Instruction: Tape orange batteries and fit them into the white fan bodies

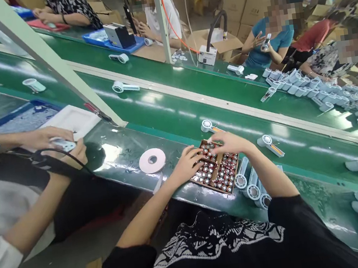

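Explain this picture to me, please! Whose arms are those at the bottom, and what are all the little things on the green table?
This picture comes from a camera worn on a person's head, so you see what they see, looking down at their own arms. Their left hand and right hand are at a divided cardboard tray full of small red-and-silver cylinders, perhaps batteries. I can't tell whether either hand holds one. The green surface is a long conveyor belt. Near the tray lie white parts that look like small handheld fans and a pale pink tape roll. At the left, a co-worker's hands hold a white piece.
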### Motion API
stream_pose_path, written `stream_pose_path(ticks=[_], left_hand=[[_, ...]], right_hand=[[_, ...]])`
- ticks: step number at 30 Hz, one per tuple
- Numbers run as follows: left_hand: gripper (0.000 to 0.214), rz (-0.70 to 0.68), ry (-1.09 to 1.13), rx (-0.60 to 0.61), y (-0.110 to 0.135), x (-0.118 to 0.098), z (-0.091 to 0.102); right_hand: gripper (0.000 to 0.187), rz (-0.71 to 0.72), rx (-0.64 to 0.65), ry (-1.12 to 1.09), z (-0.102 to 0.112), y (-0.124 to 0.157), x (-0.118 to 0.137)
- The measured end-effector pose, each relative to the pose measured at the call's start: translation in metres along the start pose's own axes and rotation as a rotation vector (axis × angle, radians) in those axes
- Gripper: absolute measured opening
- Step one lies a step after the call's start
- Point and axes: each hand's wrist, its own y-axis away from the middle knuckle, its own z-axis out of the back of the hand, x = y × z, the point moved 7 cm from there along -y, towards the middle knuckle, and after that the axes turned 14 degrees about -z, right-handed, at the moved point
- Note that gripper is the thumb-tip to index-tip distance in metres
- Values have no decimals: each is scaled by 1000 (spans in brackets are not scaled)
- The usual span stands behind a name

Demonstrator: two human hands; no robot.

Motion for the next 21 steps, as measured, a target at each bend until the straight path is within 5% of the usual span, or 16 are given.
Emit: stream_pose_path(ticks=[2, 4, 10, 14, 16, 21], left_hand=[[22, -29, 43, -86, -12, -9, -1], [25, -84, 151, -141, -31, -23, 4], [33, -108, 545, -260, -73, -54, 25], [108, 64, 747, -278, -57, -51, 1], [120, 216, 736, -296, -40, -47, -14], [55, 420, 556, -243, -1, -33, -9]], right_hand=[[38, 122, 18, -56, -13, 30, 22], [23, 76, -64, -82, -16, 53, 30], [29, -12, -468, -154, 39, 96, 46], [34, -160, -520, -185, 49, 84, 33], [43, -265, -556, -232, 45, 75, 23], [55, -329, -350, -115, 44, 51, 19]])
